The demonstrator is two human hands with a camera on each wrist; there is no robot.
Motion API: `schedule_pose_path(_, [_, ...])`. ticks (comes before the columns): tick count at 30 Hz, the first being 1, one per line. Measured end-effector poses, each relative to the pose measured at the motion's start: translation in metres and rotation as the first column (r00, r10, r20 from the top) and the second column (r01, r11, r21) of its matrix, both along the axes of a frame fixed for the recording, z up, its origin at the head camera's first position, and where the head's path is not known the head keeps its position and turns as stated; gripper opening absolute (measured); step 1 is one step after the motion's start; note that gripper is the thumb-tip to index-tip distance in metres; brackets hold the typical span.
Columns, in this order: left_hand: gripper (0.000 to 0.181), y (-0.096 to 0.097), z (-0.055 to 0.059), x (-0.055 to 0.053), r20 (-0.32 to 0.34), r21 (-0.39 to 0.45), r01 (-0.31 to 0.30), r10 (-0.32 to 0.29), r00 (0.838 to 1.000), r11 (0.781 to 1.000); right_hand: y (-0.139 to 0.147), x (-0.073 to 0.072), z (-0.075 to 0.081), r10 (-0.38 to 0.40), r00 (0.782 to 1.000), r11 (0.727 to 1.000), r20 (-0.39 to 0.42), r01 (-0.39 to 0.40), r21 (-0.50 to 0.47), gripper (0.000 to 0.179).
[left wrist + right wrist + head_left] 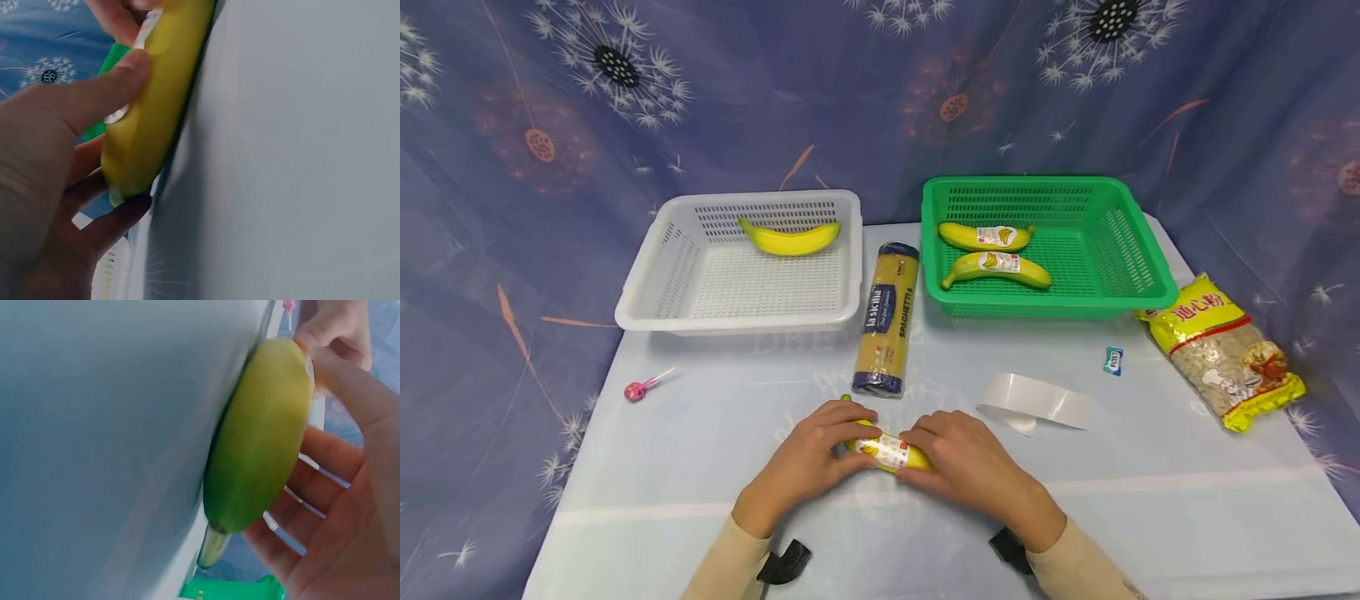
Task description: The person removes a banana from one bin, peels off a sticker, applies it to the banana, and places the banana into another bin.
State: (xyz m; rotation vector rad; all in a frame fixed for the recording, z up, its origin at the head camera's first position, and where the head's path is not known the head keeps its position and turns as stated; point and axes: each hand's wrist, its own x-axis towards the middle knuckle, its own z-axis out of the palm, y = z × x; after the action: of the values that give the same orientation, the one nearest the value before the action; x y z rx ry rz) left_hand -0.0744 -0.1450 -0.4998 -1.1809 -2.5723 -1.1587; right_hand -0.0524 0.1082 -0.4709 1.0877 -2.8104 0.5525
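Observation:
A yellow banana (917,457) with a white picture label (891,451) lies on the table between both hands. My left hand (815,447) holds its stem end, thumb on the near side and fingers on the far side. At the other end, my right hand (966,460) grips it the same way, its thumb near the label. The left wrist view shows the left thumb pressing beside the label on the banana (165,94). In the right wrist view the fingers lie behind the banana (262,437), whose underside touches the table.
A white basket (655,275) holds one banana (793,242); a green basket (1060,307) holds two labelled ones. Between them lies a spaghetti pack (887,321). A curled white strip (1045,402), a small wrapped packet (1113,361), a pasta bag (1228,354) and a lollipop (636,390) lie around.

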Motion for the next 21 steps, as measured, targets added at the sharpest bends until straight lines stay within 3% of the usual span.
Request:
schedule_pose_path(3, [0.035,-0.001,-0.002,0.000,0.014,0.002,-0.006,0.006,1.000,1.000,-0.003,-0.001,-0.002,-0.026,1.000,1.000,-0.010,0.026,0.006,0.038])
schedule_pose_path(6, [0.033,-0.003,-0.004,-0.002,0.102,0.025,0.016,-0.018,0.995,1.000,-0.002,-0.001,-0.002,-0.035,0.999,0.999,0.031,0.035,0.004,0.034])
schedule_pose_path(9, [0.033,-0.008,-0.004,-0.002,0.215,0.049,0.015,-0.026,0.976,0.999,-0.001,-0.001,-0.002,-0.015,0.997,1.000,0.077,0.015,0.003,0.034])
schedule_pose_path(11, [0.033,-0.009,-0.004,-0.002,0.251,0.062,0.002,-0.017,0.968,0.998,0.000,-0.001,-0.001,0.005,0.997,1.000,0.079,-0.006,0.012,0.035])
schedule_pose_path(16, [0.032,-0.003,-0.002,0.002,0.212,0.112,-0.028,0.003,0.977,0.993,0.000,-0.001,0.002,0.040,0.999,0.998,0.017,-0.041,0.056,0.049])
schedule_pose_path(21, [0.041,0.010,0.009,0.007,0.078,0.218,-0.059,0.042,0.996,0.974,0.001,-0.004,0.016,0.020,0.998,0.996,-0.064,-0.015,0.088,0.048])
